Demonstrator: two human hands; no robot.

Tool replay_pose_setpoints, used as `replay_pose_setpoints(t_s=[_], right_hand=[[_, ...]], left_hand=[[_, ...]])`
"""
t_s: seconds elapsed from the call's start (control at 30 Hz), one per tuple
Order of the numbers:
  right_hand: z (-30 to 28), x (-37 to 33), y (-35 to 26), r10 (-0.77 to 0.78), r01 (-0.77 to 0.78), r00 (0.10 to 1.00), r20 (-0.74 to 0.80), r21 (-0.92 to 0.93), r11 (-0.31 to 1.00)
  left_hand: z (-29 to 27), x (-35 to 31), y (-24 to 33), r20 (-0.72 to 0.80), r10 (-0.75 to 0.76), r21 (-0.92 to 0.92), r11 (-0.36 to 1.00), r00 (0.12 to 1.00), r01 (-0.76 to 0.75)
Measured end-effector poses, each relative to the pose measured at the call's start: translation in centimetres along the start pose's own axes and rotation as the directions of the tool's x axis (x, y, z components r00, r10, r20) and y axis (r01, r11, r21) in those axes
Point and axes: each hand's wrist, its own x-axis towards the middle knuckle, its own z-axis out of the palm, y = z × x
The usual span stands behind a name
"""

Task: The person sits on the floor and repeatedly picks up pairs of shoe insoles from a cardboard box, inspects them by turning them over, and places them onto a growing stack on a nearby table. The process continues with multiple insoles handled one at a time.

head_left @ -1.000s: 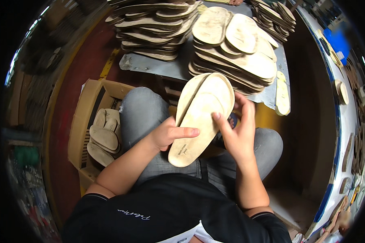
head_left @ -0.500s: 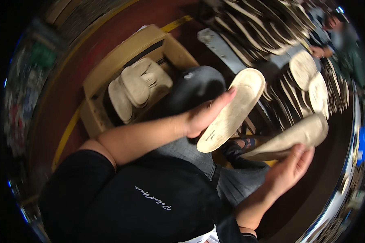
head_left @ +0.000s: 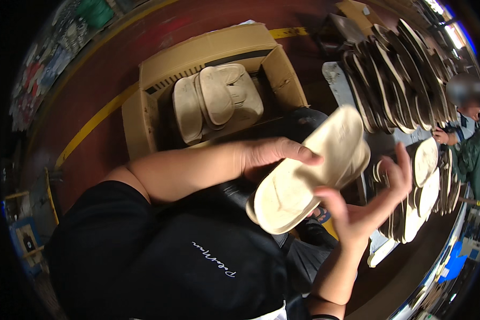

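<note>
Two beige shoe insoles lie one on the other in front of my body, tilted with the far end up to the right. My left hand grips their left edge, its thumb across the upper insole's face and its other fingers hidden beneath. Just to the right is my right hand, open and slightly blurred, fingers spread upward. Its thumb tip is at the insoles' right edge; whether it touches I cannot tell.
An open cardboard box beyond my left arm holds several beige insoles. At right, tall stacks of insoles stand on a grey surface, with more insoles nearer. Another person is at the far right.
The insole from my right hand now lies on the one in my left hand. My right hand has let go and spread its fingers. The view has shifted.
</note>
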Motion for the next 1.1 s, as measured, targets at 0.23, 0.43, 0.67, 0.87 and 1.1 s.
replay_pose_setpoints(t_s=[0.23, 0.43, 0.67, 0.87, 1.1], right_hand=[[1.0, -7.5, 3.1, 0.654, -0.575, 0.754, -0.054, 0.427, 0.698], [-1.8, -14.7, 4.0, 0.801, -0.765, 0.590, 0.100, 0.387, 0.515], [-3.7, -18.8, 3.0, 0.894, -0.849, 0.447, 0.043, 0.336, 0.408], [-4.0, -17.9, 3.7, 0.895, -0.898, 0.433, 0.105, 0.139, 0.418], [-6.1, -17.7, 3.9, 0.875, -0.875, 0.483, -0.042, 0.030, 0.484]], left_hand=[[-7.9, -5.4, 15.0, -0.389, 0.343, 0.763, 0.640, 0.855, 0.090], [-17.5, -0.8, 22.8, -0.337, 0.378, 0.786, -0.391, 0.862, 0.479], [-27.0, 10.7, 16.9, -0.386, 0.056, 0.527, -0.805, 0.921, 0.270], [-38.0, 7.1, 13.8, -0.602, -0.101, 0.435, -0.873, 0.792, 0.220], [-25.3, 9.1, 13.3, -0.836, -0.082, 0.331, -0.864, 0.542, 0.379]])
